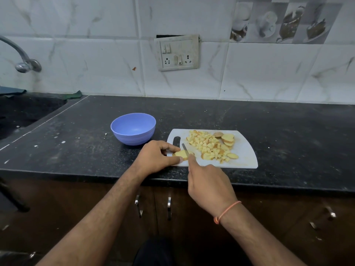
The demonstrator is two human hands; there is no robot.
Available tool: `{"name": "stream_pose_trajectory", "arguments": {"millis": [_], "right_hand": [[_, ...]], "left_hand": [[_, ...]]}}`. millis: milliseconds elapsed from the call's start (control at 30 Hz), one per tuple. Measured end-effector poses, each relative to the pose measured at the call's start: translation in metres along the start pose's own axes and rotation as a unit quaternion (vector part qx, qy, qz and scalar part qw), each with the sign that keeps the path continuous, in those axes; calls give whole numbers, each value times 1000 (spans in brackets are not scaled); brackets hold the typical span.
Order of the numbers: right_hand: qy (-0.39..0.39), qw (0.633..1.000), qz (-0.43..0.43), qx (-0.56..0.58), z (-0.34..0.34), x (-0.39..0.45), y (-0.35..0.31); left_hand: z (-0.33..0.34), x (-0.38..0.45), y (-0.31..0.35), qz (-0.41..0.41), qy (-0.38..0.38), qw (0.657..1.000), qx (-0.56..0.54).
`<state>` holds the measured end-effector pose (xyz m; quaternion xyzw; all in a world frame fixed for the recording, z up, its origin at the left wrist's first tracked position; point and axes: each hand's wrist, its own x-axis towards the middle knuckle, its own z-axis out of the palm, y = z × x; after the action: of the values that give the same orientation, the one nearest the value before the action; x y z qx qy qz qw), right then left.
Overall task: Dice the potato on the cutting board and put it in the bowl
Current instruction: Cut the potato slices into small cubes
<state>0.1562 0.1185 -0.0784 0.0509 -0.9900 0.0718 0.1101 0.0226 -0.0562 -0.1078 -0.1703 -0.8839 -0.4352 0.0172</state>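
Observation:
A white cutting board (244,156) lies on the black counter near its front edge. On its near left part, my left hand (155,157) pinches a potato slice (181,154) between thumb and fingers. My right hand (208,184) grips a small knife (185,148), its index finger along the blade, and the blade lies across that slice. A heap of diced potato (208,145) covers the middle of the board. Several uncut slices (227,139) lean at its far right. An empty blue bowl (133,128) stands just left of the board.
A black sink (23,114) with a metal tap (21,58) lies at the far left. On the tiled wall behind hangs a switch and socket panel (176,52). Cabinet doors with metal handles (169,208) are below the counter's front edge (288,186).

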Motion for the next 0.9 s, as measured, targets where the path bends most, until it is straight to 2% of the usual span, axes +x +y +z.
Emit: {"name": "stream_pose_trajectory", "arguments": {"millis": [267, 433, 633, 900], "right_hand": [[-14, 998, -18, -57, 3, -35, 2], [5, 999, -25, -32, -8, -56, 9], [44, 999, -15, -5, -9, -28, 6], [29, 999, -15, -3, 13, -3, -6]], "left_hand": [[1, -3, 2, 8, 2, 1000, 18], [1, -3, 2, 14, 6, 1000, 13], [-2, -5, -4, 10, 11, 1000, 5], [-2, -1, -5, 0, 13, 1000, 8]]}}
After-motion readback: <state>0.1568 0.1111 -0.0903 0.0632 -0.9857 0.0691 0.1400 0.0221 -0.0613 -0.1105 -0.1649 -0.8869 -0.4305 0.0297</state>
